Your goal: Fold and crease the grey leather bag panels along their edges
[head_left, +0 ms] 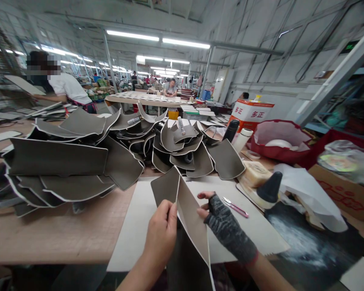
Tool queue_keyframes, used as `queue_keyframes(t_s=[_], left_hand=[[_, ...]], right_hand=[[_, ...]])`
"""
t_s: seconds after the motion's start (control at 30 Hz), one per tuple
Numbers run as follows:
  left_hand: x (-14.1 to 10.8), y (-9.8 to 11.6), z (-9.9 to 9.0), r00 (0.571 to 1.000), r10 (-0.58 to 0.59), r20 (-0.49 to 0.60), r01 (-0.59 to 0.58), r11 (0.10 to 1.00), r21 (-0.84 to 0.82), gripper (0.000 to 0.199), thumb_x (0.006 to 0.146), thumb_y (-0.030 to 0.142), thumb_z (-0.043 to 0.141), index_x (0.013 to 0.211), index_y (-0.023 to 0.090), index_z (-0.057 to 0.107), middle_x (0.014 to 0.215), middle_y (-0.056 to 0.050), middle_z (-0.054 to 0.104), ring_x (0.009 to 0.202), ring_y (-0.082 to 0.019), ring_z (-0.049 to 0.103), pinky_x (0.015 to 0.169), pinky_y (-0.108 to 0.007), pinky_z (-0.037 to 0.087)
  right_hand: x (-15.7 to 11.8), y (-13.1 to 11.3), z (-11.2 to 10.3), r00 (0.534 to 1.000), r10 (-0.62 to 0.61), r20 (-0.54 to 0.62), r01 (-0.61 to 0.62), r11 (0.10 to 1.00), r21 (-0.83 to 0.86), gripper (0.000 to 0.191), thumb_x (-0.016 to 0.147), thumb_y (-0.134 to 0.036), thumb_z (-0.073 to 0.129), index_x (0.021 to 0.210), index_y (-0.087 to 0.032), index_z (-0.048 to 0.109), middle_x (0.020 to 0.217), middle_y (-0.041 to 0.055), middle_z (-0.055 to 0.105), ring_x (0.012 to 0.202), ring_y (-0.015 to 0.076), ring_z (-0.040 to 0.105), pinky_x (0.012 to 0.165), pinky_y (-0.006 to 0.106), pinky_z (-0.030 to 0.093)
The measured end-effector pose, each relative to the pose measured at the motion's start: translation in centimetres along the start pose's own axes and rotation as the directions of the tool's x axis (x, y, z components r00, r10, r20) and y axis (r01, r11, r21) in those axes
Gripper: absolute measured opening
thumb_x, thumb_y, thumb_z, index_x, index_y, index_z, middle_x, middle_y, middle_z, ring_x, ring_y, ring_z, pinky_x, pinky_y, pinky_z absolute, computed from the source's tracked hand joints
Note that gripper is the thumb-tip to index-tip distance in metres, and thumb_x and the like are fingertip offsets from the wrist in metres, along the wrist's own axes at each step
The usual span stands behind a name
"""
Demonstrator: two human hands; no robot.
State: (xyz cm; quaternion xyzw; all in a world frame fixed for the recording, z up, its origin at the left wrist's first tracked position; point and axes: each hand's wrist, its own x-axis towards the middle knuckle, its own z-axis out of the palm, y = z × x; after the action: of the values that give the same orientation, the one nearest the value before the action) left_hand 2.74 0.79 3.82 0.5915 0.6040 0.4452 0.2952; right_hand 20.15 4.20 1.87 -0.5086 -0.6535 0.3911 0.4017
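My bare left hand (161,228) is closed on the edge of a folded leather-like panel (191,208), thumb on top. The panel is dark grey outside, beige inside and has pale edges; its lower part runs out of the frame. My right hand (224,220), in a dark grey fingerless glove, is beside the panel's right side with fingers apart. Whether its fingertips touch the panel I cannot tell. Under both hands lies a white board (130,234). A small pink-handled tool with metal tips (237,208) rests on the board, right of my glove.
Stacked grey panels (59,157) spread across the table's left and middle. At right stand a sponge-like block (256,173), a dark cone (269,188), an orange-and-white can (251,113) and a red cloth-lined container (279,137). A person in white (69,89) works at far left.
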Motion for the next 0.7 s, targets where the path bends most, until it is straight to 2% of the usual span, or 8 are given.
queue_keyframes(t_s=[0.07, 0.13, 0.23, 0.3, 0.4, 0.47, 0.6, 0.7], left_hand=[[0.2, -0.1, 0.3, 1.0, -0.013, 0.005, 0.012, 1.0, 0.022, 0.029, 0.087, 0.039, 0.033, 0.064, 0.023, 0.039, 0.057, 0.003, 0.046, 0.058, -0.016, 0.048, 0.055, -0.026, 0.035], [0.4, -0.2, 0.3, 1.0, -0.018, -0.02, 0.02, 0.998, 0.065, 0.029, 0.087, 0.039, 0.032, 0.064, 0.023, 0.038, 0.057, 0.003, 0.045, 0.057, -0.016, 0.047, 0.055, -0.026, 0.035], [0.5, -0.2, 0.0, 0.998, -0.009, -0.059, 0.016, 0.993, 0.113, 0.028, 0.087, 0.038, 0.032, 0.064, 0.023, 0.038, 0.057, 0.003, 0.044, 0.056, -0.015, 0.046, 0.054, -0.026, 0.034], [0.6, -0.3, -0.1, 0.997, 0.005, -0.076, 0.005, 0.992, 0.127, 0.029, 0.087, 0.037, 0.031, 0.063, 0.023, 0.038, 0.057, 0.004, 0.043, 0.056, -0.015, 0.046, 0.054, -0.025, 0.034], [0.6, -0.3, -0.2, 0.993, 0.022, -0.114, -0.008, 0.992, 0.126, 0.028, 0.088, 0.037, 0.031, 0.065, 0.023, 0.038, 0.058, 0.004, 0.042, 0.056, -0.015, 0.045, 0.055, -0.025, 0.034], [0.6, -0.3, -0.2, 0.991, 0.033, -0.132, -0.017, 0.993, 0.121, 0.028, 0.089, 0.037, 0.031, 0.066, 0.023, 0.039, 0.058, 0.004, 0.043, 0.057, -0.015, 0.046, 0.056, -0.025, 0.035], [0.7, -0.1, 0.1, 0.989, 0.086, -0.119, -0.066, 0.985, 0.162, 0.027, 0.089, 0.035, 0.032, 0.066, 0.023, 0.038, 0.059, 0.003, 0.043, 0.058, -0.015, 0.047, 0.056, -0.025, 0.034], [0.7, 0.2, 0.8, 0.984, 0.136, -0.114, -0.108, 0.969, 0.223, 0.026, 0.089, 0.031, 0.031, 0.066, 0.023, 0.038, 0.06, 0.003, 0.044, 0.058, -0.015, 0.048, 0.055, -0.025, 0.034]], right_hand=[[-0.8, -1.3, 0.7, 0.99, -0.136, -0.022, 0.135, 0.989, -0.059, 0.027, 0.077, -0.028, 0.052, 0.103, -0.021, 0.049, 0.111, 0.0088, 0.051, 0.081, 0.0164, 0.056, 0.068, 0.031, 0.049], [-1.9, -2.1, 1.1, 0.982, -0.184, 0.051, 0.19, 0.972, -0.141, 0.023, 0.075, -0.026, 0.055, 0.097, -0.021, 0.053, 0.121, 0.01, 0.045, 0.09, 0.0188, 0.054, 0.074, 0.034, 0.048], [-3.7, -2.2, 1.6, 0.986, -0.068, 0.154, 0.098, 0.976, -0.196, 0.03, 0.071, -0.026, 0.058, 0.1, -0.02, 0.053, 0.125, 0.0113, 0.043, 0.102, 0.0243, 0.05, 0.079, 0.037, 0.047], [-4.7, -1.5, 1.9, 0.989, -0.016, 0.148, 0.048, 0.976, -0.214, 0.03, 0.071, -0.024, 0.056, 0.101, -0.019, 0.053, 0.116, 0.0111, 0.051, 0.104, 0.0251, 0.05, 0.081, 0.037, 0.046], [-5.0, 0.2, 2.0, 0.991, 0.019, 0.135, 0.015, 0.969, -0.247, 0.015, 0.078, -0.021, 0.044, 0.088, -0.019, 0.055, 0.088, 0.0068, 0.062, 0.086, 0.0207, 0.058, 0.079, 0.035, 0.045], [-4.5, 1.0, 1.5, 0.989, 0.024, 0.144, 0.013, 0.967, -0.256, 0.017, 0.082, -0.022, 0.04, 0.082, -0.019, 0.056, 0.082, 0.0052, 0.063, 0.079, 0.0188, 0.059, 0.078, 0.034, 0.045], [-3.0, -0.4, 0.5, 0.994, -0.005, 0.111, 0.037, 0.957, -0.289, 0.018, 0.083, -0.029, 0.043, 0.088, -0.02, 0.058, 0.09, 0.0064, 0.063, 0.086, 0.0198, 0.058, 0.081, 0.034, 0.044], [-2.6, -2.4, 0.7, 0.997, -0.005, 0.079, 0.035, 0.926, -0.377, 0.024, 0.079, -0.034, 0.049, 0.093, -0.017, 0.059, 0.103, 0.0127, 0.06, 0.098, 0.0261, 0.055, 0.09, 0.042, 0.041]])
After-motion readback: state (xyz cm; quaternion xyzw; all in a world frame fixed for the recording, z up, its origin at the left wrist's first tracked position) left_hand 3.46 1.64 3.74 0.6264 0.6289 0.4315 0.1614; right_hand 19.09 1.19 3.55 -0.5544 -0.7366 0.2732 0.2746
